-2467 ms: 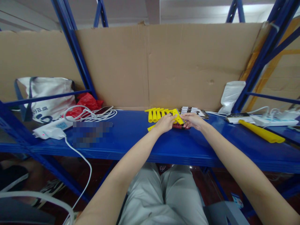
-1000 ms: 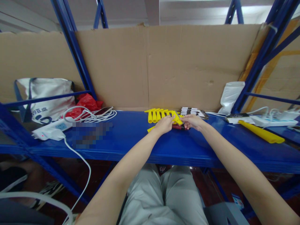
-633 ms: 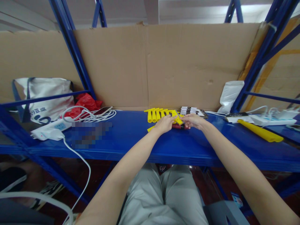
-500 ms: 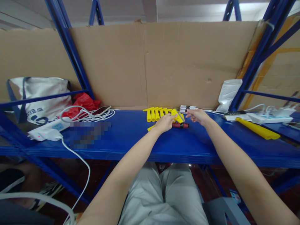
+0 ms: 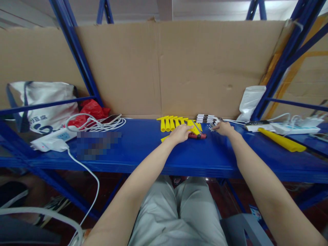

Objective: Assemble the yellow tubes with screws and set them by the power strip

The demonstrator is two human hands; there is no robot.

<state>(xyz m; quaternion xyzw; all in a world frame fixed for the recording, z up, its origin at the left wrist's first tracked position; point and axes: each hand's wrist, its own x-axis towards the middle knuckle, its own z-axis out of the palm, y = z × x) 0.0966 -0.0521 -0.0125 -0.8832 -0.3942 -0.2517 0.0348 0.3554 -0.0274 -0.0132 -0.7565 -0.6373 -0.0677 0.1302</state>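
My left hand (image 5: 182, 134) is closed around a yellow plastic scraper-like piece (image 5: 194, 127), whose flat slanted head with a grey edge sticks out to the right. Under that head lies a dark red tool with a black band (image 5: 201, 136), partly covered. My right hand (image 5: 223, 128) is lowered to the tabletop, fingertips drawn together at a scatter of small shiny metal bits (image 5: 211, 127); what it pinches is too small to name. Behind the bits sits a stack of white pieces with black bands (image 5: 205, 118). Several similar yellow pieces (image 5: 167, 123) stand in a row left of my left hand.
Blue shelf top (image 5: 143, 147) with cardboard (image 5: 194, 68) behind. At left are a power strip (image 5: 61, 136), coiled white cable (image 5: 110, 124), red plastic bag (image 5: 93, 111) and cloth bag (image 5: 51, 106). Yellow tubes (image 5: 282, 139) and another power strip (image 5: 294, 129) lie right.
My right hand has moved slightly right and down onto the small metal bits, uncovering more of the white stack. My left hand stays on the yellow piece.
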